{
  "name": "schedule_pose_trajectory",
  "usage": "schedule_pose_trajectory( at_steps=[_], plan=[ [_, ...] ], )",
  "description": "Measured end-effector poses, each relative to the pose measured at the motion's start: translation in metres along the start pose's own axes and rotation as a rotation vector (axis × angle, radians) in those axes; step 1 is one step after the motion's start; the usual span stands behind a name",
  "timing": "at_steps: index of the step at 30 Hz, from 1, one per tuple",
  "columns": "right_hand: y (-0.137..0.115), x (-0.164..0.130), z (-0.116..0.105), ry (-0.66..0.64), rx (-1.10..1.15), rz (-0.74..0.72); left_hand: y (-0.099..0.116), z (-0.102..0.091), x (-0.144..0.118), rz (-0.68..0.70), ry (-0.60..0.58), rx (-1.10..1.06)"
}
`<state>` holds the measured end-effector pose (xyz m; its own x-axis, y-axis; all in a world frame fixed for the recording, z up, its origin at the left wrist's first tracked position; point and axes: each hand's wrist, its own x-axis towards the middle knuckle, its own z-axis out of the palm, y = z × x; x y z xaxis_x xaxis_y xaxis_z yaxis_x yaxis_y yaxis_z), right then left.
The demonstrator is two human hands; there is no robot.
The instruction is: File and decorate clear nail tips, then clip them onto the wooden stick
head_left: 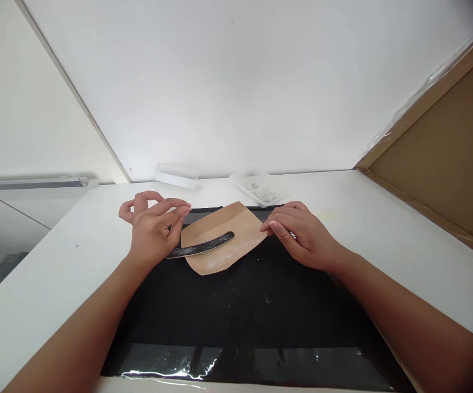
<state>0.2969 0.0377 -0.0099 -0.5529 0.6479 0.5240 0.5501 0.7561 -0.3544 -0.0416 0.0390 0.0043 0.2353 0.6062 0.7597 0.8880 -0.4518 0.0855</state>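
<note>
**Two hands at a paper sheet with a dark strip on it**

A white table (383, 229) carries a black mat (252, 305), its near edge covered by shiny clear film (236, 363). At the far end of the mat lies a tan paper sheet (236, 226), dusted with pale powder, and across it a curved dark strip (203, 245) whose left end runs under the left hand.

Behind the sheet, against the white wall, stand two clear trays. The left tray (177, 176) looks empty as far as can be seen. The right tray (261, 188) holds a little greyish residue; what it is cannot be told. A brown board (444, 158) wrapped in film leans at the right.

The left hand (152, 232) hovers over the strip's left end, fingers loosely spread and curled, gripping nothing. The right hand (301, 234) rests flat, fingers together, fingertips (271, 226) touching the sheet's right edge.

Nothing lies between the hands and the sheet.
</note>
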Motion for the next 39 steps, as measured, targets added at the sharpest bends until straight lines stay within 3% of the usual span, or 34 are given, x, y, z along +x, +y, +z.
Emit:
schedule_pose_trajectory(
  at_steps=[14,26,35,39],
  plan=[
    [-0.001,0.000,-0.001,0.005,0.011,0.029,0.022,-0.006,-0.005,0.067,0.014,-0.092],
    [0.000,0.000,-0.001,-0.001,0.003,0.010,0.011,0.010,-0.010,0.012,-0.011,-0.059],
    [0.000,0.000,-0.002,0.009,-0.002,0.011,0.016,0.004,-0.007,-0.001,-0.013,-0.073],
    [0.000,0.001,-0.003,0.008,-0.002,0.014,0.022,-0.001,-0.006,0.072,0.002,-0.079]
  ],
)
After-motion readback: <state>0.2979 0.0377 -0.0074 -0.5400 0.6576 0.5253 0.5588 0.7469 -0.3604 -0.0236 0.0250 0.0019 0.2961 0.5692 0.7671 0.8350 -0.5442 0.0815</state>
